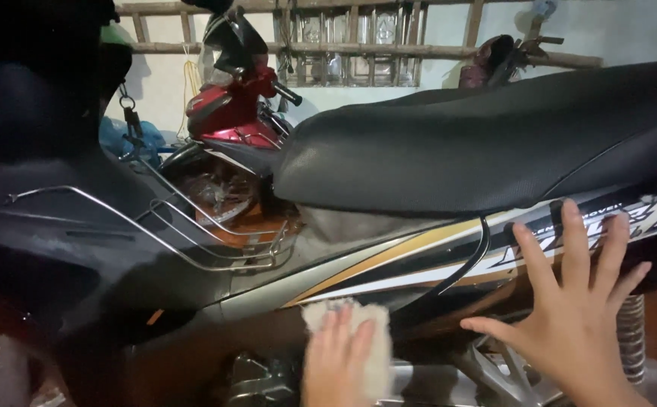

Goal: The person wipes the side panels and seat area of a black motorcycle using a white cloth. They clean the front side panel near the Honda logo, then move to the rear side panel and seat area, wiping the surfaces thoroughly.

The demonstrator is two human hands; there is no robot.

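A garage: parked motorbikes crowd against a bare wall.
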